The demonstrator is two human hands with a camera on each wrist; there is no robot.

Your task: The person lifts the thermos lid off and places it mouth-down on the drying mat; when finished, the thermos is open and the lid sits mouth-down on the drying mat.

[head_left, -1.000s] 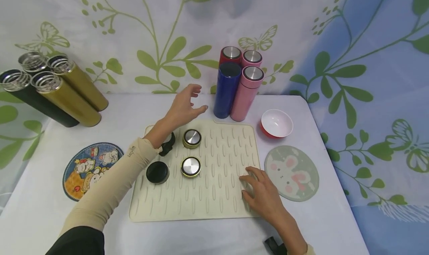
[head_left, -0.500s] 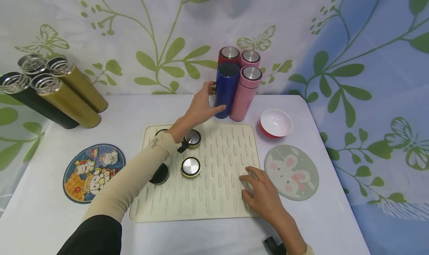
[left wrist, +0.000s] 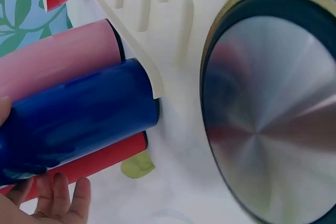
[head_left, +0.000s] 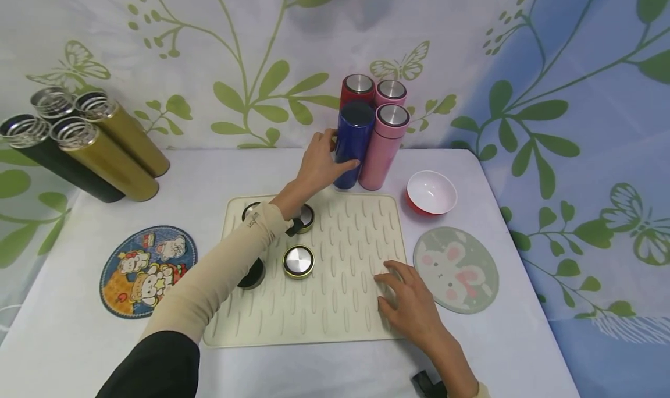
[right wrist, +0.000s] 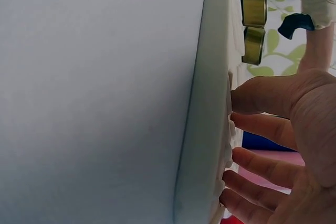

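My left hand (head_left: 321,164) grips a blue thermos flask (head_left: 355,136) that stands upright at the back, thumb across its front and fingers at its left side. In the left wrist view the fingers (left wrist: 60,198) curl along the flask's side. Behind and beside it stand a red flask (head_left: 357,88), a pink flask (head_left: 386,148) and another pink flask (head_left: 391,91). My right hand (head_left: 410,305) rests with spread, loosely bent fingertips on the cream ridged mat (head_left: 335,322). On the mat lie a steel-topped lid (head_left: 298,261), a second such lid (head_left: 309,216) and a black lid (head_left: 255,274), partly behind the left sleeve.
Several uncapped flasks (head_left: 112,159), dark and gold, stand at the back left. A round cartoon coaster (head_left: 149,270) lies left of the mat, a pale rabbit coaster (head_left: 455,270) right of it. A red bowl (head_left: 431,193), white inside, sits behind the rabbit coaster.
My left hand has reached right across the back of the mat and taken hold of the blue flask. The right hand has stayed in place.
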